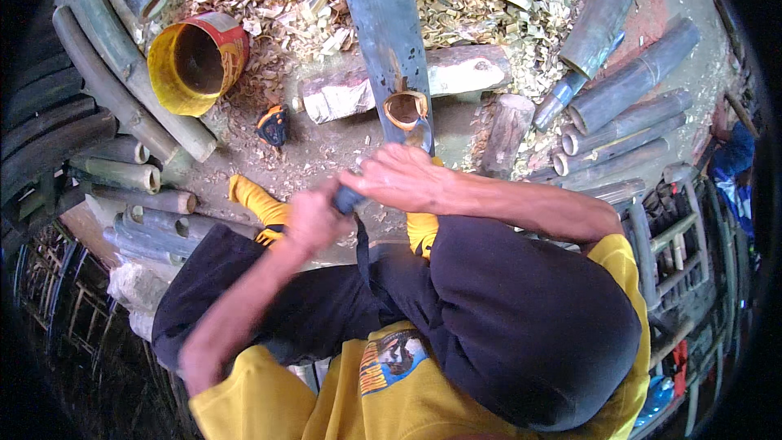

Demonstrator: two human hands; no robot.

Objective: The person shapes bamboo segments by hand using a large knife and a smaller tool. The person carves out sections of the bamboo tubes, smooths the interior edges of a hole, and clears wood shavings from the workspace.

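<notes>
My left hand [315,222] is closed and somewhat smeared by motion, around one end of a short dark blue-grey handle [348,200]. Over the other end of that handle lies my right hand [397,178], its fingers curled. Whatever the handle belongs to is mostly covered by my hands. Just beyond them a thick blue-grey bamboo tube [383,28] points away from me, with a rough-edged oval opening [405,109] cut in its near part. It rests across a pale, partly stripped log [342,98]. My feet in yellow footwear [259,202] flank the tube's near end.
Wood shavings [285,0] cover the ground at the far side. A yellow and red bucket [181,73] stands at left, near an orange and black tape-measure-like object [274,125]. Bamboo lengths [138,65] lie on the left, more [635,73] on the right, beside a short log [507,134].
</notes>
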